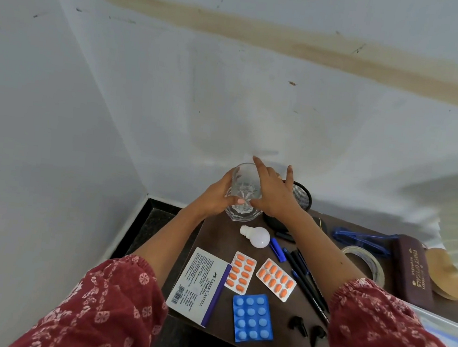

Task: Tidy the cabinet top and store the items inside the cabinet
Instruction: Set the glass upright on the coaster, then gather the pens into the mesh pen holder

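A clear cut-glass tumbler [244,194] stands at the far left corner of the dark brown cabinet top [221,242]. My left hand [217,197] grips its left side, thumb across the front. My right hand [272,194] lies against its right side with fingers stretched out and raised past the rim. Behind that hand is a black mesh pen holder [302,195], partly hidden.
On the top lie a white bulb [256,236], a Faber-Castell box [200,284], two orange pill strips [240,272] [276,280], a blue pill strip [252,317], several pens [304,275], two black earbuds [306,329], a tape roll [367,261], blue glasses [356,237] and a spectacle case [411,268]. Walls close the left and back.
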Available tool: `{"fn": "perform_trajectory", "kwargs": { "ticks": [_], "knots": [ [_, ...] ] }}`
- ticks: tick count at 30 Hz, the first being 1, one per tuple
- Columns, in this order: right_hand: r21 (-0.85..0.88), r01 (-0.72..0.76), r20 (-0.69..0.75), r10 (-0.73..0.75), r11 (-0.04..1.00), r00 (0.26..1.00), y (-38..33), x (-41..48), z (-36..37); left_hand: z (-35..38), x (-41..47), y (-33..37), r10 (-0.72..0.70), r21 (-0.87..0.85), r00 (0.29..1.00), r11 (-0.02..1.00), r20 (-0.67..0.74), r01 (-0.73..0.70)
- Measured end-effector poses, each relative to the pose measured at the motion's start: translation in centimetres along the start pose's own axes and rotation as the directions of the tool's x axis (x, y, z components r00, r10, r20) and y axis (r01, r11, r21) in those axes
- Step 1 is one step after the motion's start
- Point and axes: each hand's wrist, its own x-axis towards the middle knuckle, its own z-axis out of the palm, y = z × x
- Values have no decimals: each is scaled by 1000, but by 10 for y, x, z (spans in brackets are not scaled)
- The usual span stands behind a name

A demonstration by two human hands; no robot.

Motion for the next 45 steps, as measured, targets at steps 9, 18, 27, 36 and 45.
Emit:
{"fn": "perform_trajectory", "kwargs": {
  "ticks": [9,18,27,36,45],
  "knots": [
    [173,69,-281,-18,982,960,11,-42,-18,47,-38,-10,-83,45,909,993,-409,110],
    [276,-73,-303,159,958,940,53,-105,-19,124,-78,17,215,186,793,974,-571,-130],
    [202,-246,-65,263,948,963,81,-164,32,184,-76,24,137,167,951,982,-278,-93],
    [105,-362,62,357,926,932,72,-186,62,212,-90,30,-22,153,980,987,-199,53],
    [-12,-312,-18,312,950,950,66,-190,65,212,-94,34,-54,135,980,988,-192,81]
  ]
}}
